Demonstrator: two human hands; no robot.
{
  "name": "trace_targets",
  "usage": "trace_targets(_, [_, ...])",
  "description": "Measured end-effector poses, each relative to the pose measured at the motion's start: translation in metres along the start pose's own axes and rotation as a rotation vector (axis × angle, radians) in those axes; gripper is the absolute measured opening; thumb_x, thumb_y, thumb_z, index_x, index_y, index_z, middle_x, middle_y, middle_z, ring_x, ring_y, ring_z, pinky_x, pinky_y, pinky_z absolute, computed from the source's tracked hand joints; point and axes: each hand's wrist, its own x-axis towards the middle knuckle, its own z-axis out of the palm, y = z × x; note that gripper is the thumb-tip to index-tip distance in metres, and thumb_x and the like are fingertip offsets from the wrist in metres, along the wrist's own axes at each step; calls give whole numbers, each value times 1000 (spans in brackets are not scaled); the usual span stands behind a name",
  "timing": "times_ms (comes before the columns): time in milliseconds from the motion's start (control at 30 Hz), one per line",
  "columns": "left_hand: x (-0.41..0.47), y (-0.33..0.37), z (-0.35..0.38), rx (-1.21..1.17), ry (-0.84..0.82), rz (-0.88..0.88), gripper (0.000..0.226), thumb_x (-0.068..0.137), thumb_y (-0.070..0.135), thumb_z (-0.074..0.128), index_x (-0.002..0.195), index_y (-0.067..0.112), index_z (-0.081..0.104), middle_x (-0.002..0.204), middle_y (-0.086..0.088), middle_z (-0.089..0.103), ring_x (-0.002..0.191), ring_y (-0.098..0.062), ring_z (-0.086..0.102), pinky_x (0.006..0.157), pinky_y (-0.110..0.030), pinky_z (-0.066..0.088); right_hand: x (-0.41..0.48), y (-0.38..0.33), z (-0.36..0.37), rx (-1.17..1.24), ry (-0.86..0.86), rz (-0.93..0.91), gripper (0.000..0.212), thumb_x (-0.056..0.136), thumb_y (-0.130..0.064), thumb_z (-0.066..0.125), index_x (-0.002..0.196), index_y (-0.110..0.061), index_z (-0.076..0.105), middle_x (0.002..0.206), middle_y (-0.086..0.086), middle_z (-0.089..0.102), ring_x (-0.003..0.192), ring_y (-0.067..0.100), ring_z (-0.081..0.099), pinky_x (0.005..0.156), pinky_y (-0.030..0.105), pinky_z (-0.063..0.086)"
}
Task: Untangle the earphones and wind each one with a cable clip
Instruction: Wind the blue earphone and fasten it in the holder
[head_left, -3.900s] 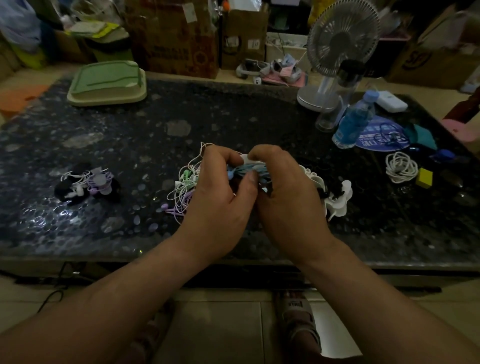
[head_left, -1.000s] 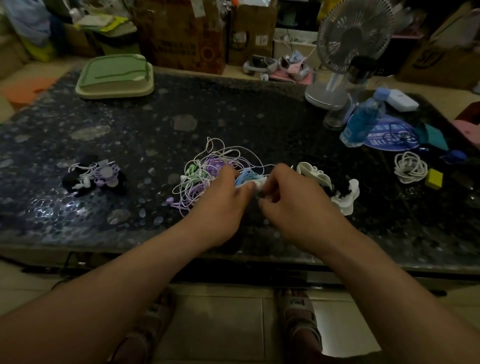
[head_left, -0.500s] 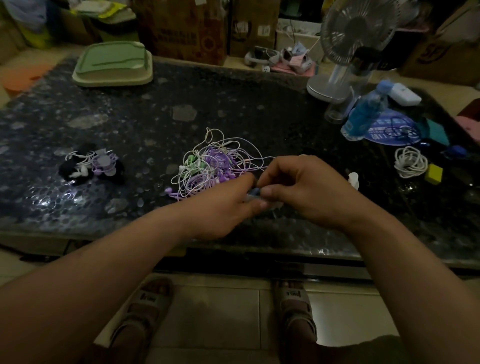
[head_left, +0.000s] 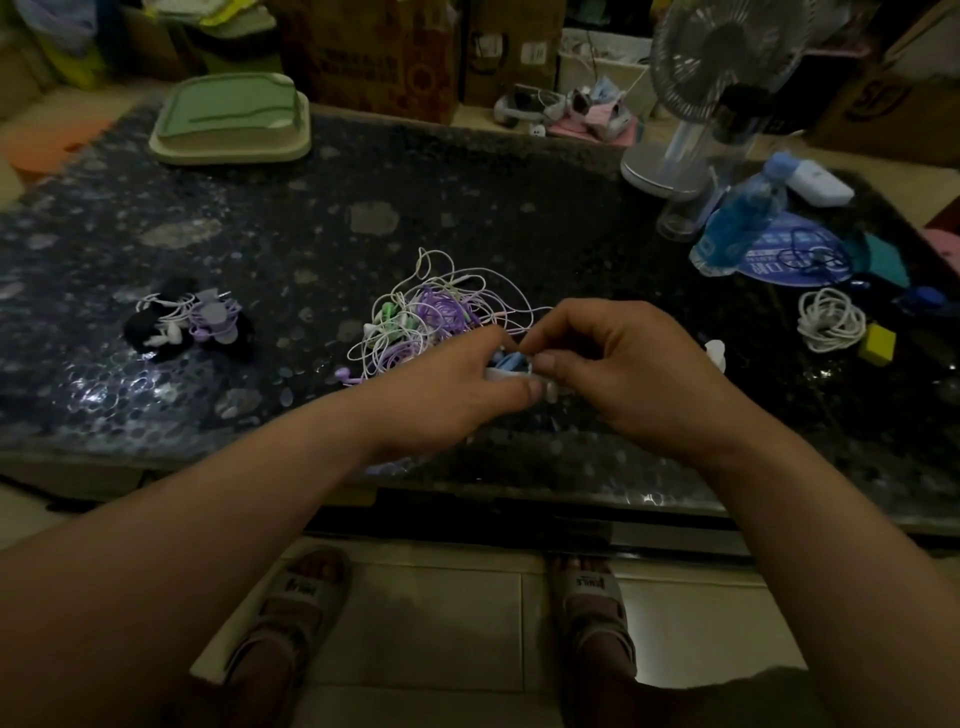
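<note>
A tangle of white, purple and green earphones (head_left: 434, 322) lies on the dark speckled table (head_left: 311, 234). Just in front of it, my left hand (head_left: 457, 389) and my right hand (head_left: 623, 364) meet over a blue earphone wound on a white cable clip (head_left: 511, 366). Both hands pinch this bundle between thumb and fingers, a little above the table near its front edge. Most of the clip is hidden by my fingers. Wound earphones on clips (head_left: 192, 322) lie at the left. A bit of a white clip (head_left: 716, 351) shows behind my right hand.
A green lidded box (head_left: 231, 122) sits at the back left. At the right stand a fan (head_left: 717, 93), a blue bottle (head_left: 737, 223) and a white device (head_left: 818, 182). A coiled white cable (head_left: 830, 319) and a yellow block (head_left: 877, 344) lie at the right.
Both hands drew the blue earphone and clip out of the pile toward the table's front edge. The tangle behind them is now uncovered, and my right hand hides the spare clips.
</note>
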Motion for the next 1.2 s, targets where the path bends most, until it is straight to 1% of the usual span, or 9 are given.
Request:
trace_targets(100, [0, -2, -2, -69, -34, 8, 23, 98, 45, 67, 112, 29, 58, 81, 5, 61, 69, -11, 57, 63, -36, 50, -2, -2, -4, -12, 20, -13, 15, 95, -10, 72, 103, -23, 76, 94, -15, 75, 89, 0, 70, 77, 17, 55])
trace_targets(300, [1, 0, -1, -175, -9, -8, 24, 97, 36, 71, 113, 21, 59, 78, -3, 59, 67, -15, 56, 58, -31, 47, -3, -4, 1, -64, 100, -56, 13, 93, -14, 75, 100, -25, 74, 91, -12, 72, 86, 6, 68, 76, 32, 57])
trace_targets(467, [3, -3, 4, -263, 16, -44, 23, 96, 23, 70, 114, 12, 60, 86, -12, 57, 71, -22, 53, 59, -36, 43, -2, -1, 3, -134, 66, -85, 12, 92, -21, 76, 100, -30, 76, 93, -14, 66, 90, 2, 62, 77, 23, 52])
trace_targets(633, [5, -4, 4, -252, 18, -78, 22, 92, 23, 74, 105, 11, 60, 82, -9, 56, 65, -18, 53, 56, -33, 45, -2, 1, 0, -188, -24, -74, 20, 95, -16, 72, 106, -31, 79, 100, -16, 70, 93, 1, 65, 82, 27, 54])
trace_targets(733, [5, -3, 3, -345, -15, -102, 21, 94, 22, 71, 109, 10, 61, 90, -11, 57, 63, -13, 54, 57, -31, 46, -2, 2, -1, -216, -38, -61, 20, 96, -16, 70, 106, -33, 77, 100, -17, 68, 93, 1, 64, 83, 27, 54])
trace_targets(867, [6, -4, 4, -372, 10, -125, 22, 97, 17, 64, 114, 5, 62, 96, -16, 58, 66, -15, 54, 59, -33, 45, 0, 1, -1, -280, -62, -52, 17, 95, -20, 69, 104, -34, 74, 97, -17, 64, 90, 1, 60, 81, 29, 53])
trace_targets(1033, [8, -7, 7, -276, 88, -127, 22, 88, 32, 68, 102, 16, 61, 76, -8, 60, 65, -23, 53, 64, -43, 45, 0, -1, -2, -253, -74, -4, 18, 96, -22, 67, 104, -36, 74, 98, -14, 62, 88, 1, 59, 78, 24, 50])
trace_targets(1133, [10, -7, 10, -273, 127, -124, 14, 97, 26, 65, 101, 15, 59, 58, -2, 57, 53, -20, 51, 54, -38, 44, -2, 2, -2, -128, -46, 51, 15, 96, -28, 69, 106, -38, 74, 98, -13, 59, 86, 1, 59, 71, 15, 45])
trace_targets(1200, [11, -4, 11, -294, 171, -111, 15, 98, 28, 66, 97, 16, 57, 55, -2, 56, 51, -22, 52, 50, -35, 44, -4, 2, -2, -56, -37, 72, 15, 96, -37, 69, 110, -42, 71, 102, -11, 57, 89, -2, 58, 70, 8, 42])
